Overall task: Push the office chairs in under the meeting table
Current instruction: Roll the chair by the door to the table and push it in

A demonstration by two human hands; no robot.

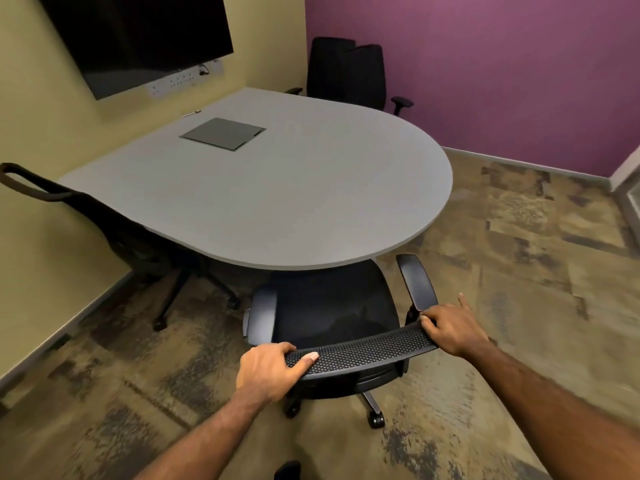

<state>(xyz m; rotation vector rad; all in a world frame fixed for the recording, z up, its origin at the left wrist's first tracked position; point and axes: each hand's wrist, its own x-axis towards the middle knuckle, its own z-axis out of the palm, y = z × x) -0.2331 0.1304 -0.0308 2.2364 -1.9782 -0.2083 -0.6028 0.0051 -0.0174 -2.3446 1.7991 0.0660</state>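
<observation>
A black mesh office chair (329, 306) stands at the near rounded end of the grey meeting table (277, 188), the front of its seat just under the table edge. My left hand (268, 370) grips the left end of the chair's backrest top. My right hand (450, 327) holds the right end, its index finger lifted. A second black chair (114, 230) sits at the table's left side, partly under it. Two more black chairs (346, 72) stand at the far side against the purple wall.
A dark screen (138, 36) hangs on the yellow wall above a socket strip. A grey cable hatch (223, 133) is set in the tabletop. Patterned carpet (519, 254) lies open to the right. A dark shoe tip (287, 471) shows at the bottom edge.
</observation>
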